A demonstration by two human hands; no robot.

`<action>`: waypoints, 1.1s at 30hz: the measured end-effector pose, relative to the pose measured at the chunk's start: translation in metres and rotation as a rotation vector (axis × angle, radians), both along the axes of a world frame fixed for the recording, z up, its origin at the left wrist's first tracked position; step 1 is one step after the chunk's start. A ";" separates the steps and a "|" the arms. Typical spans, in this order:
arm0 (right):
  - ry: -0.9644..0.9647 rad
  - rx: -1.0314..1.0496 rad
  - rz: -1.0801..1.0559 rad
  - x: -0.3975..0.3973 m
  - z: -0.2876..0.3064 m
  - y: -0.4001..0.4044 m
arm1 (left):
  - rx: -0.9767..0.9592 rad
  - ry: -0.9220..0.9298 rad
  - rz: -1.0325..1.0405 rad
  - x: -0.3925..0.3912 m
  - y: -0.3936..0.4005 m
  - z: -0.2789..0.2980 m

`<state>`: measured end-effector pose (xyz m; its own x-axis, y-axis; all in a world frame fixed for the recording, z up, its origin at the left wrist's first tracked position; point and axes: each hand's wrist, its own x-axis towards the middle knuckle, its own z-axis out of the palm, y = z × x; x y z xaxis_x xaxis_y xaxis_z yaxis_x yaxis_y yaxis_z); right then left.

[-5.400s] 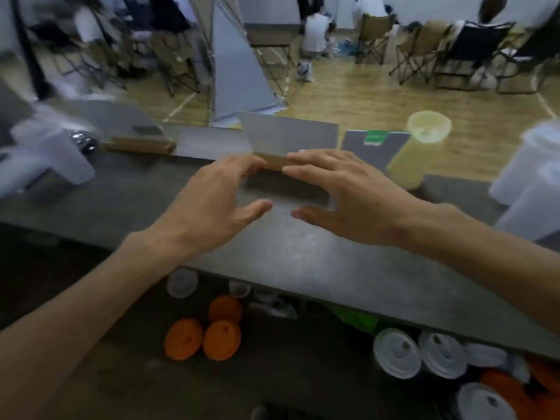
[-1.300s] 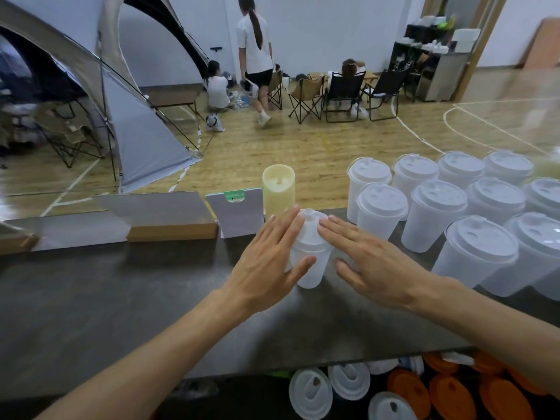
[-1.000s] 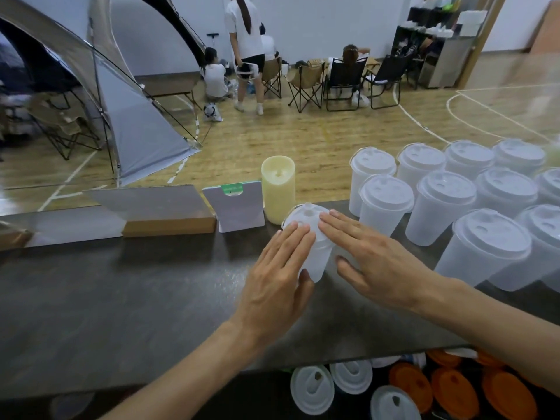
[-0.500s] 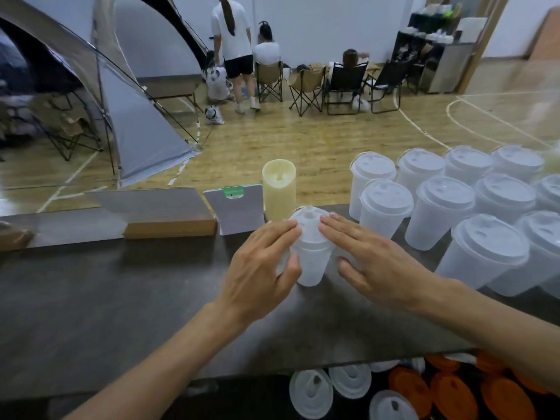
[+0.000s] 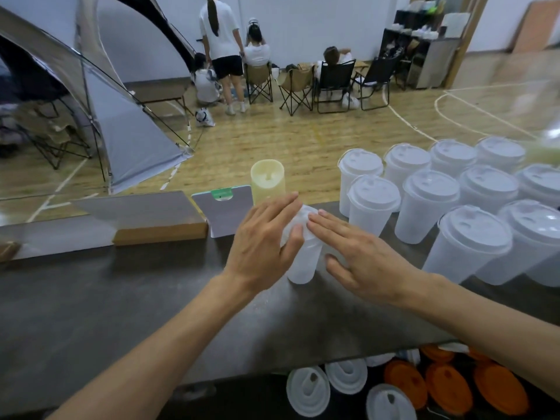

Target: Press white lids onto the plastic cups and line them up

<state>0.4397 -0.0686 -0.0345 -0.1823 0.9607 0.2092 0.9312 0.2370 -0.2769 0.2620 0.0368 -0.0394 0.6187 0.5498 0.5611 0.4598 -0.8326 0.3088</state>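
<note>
Centrally, on the dark bench point(image 5: 91, 313), a cluster of lidded cups point(image 5: 454, 207) fills the right of the frame; the left hand point(image 5: 263, 241) and right hand point(image 5: 360, 256) press flat, straight-fingered, on a lid point(image 5: 303, 215) atop the middle cup point(image 5: 303, 262).

Nothing readable anywhere here, tbh; even the green tag on the grey card point(image 5: 222, 210) looks blank.

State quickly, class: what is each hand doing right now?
Left hand: open, straight fingers pressing the lid on the cup.
Right hand: open, fingertips pressing the same lid.
</note>
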 end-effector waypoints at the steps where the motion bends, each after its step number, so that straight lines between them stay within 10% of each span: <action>1: -0.003 -0.006 0.003 0.000 0.000 -0.001 | 0.003 0.039 -0.031 0.003 0.002 0.000; 11: 0.040 0.022 -0.015 -0.001 -0.001 -0.001 | -0.063 0.037 -0.098 0.005 0.003 -0.009; 18: 0.122 0.015 -0.094 0.011 0.016 -0.015 | -0.509 -0.177 -0.228 0.000 -0.010 -0.010; 33: 0.005 -0.017 -0.328 0.098 0.026 -0.086 | -0.586 -0.223 -0.277 0.104 -0.074 -0.018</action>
<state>0.5376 -0.1548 -0.0084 0.1382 0.9715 0.1926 0.9558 -0.0799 -0.2830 0.3659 -0.0370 -0.0578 0.6844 0.6399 0.3494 0.1273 -0.5767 0.8069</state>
